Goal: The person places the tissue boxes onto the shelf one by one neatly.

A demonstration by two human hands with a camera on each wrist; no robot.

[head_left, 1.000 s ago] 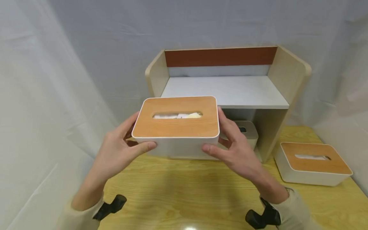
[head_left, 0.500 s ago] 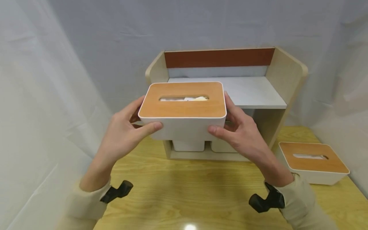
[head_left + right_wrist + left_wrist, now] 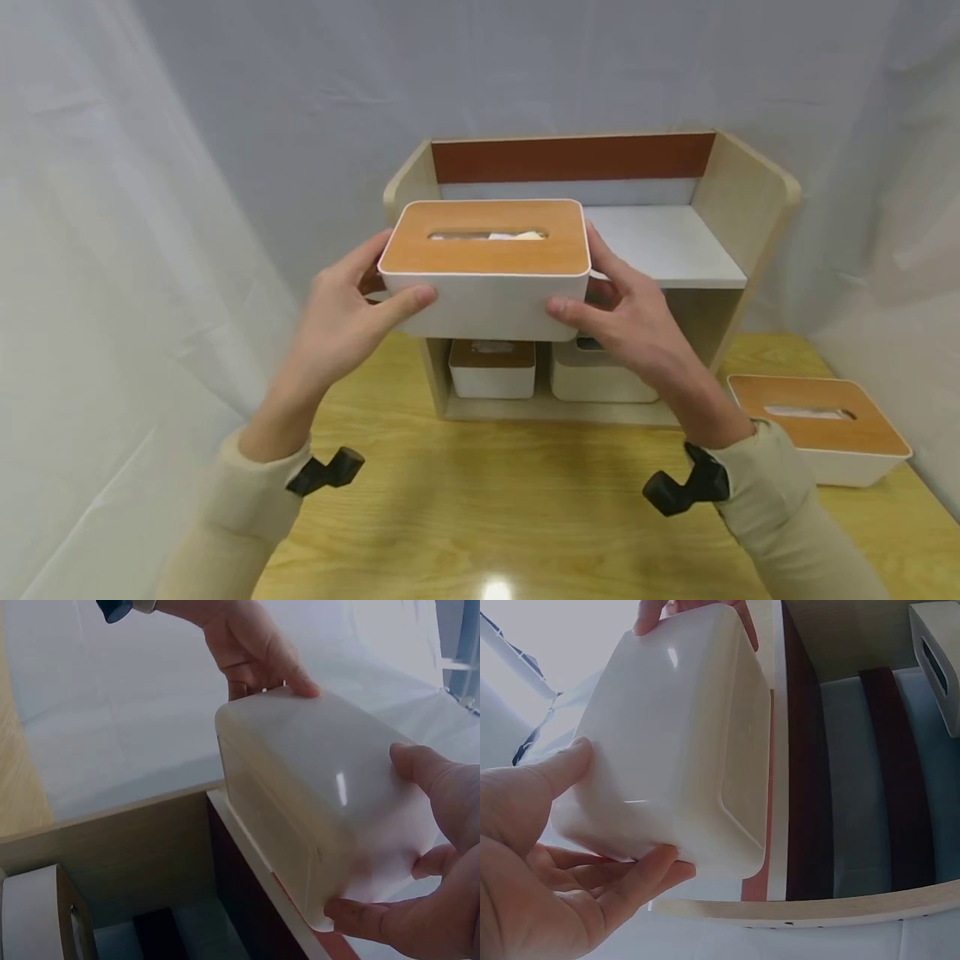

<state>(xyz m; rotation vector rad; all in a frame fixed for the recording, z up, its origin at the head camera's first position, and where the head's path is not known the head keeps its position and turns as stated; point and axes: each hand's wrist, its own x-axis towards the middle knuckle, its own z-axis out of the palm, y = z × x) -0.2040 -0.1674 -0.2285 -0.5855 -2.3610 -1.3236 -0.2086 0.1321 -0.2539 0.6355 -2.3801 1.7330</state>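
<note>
Lifted higher than a second ago: tissue box (image 3: 483,267) now level with the shelf (image 3: 667,242) top, left hand (image 3: 337,325) and right hand (image 3: 637,325) fingers grasping its ends. Almost ready to go on.

The head view is bright and even, with an overhead glare spot on the surface (image 3: 495,590). Both wrist views are dimmer and hazy, edges bowed

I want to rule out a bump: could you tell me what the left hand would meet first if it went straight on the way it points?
Probably the shelf unit's left side panel, just beyond the left hand gripping the tissue box; depth unclear.
</note>
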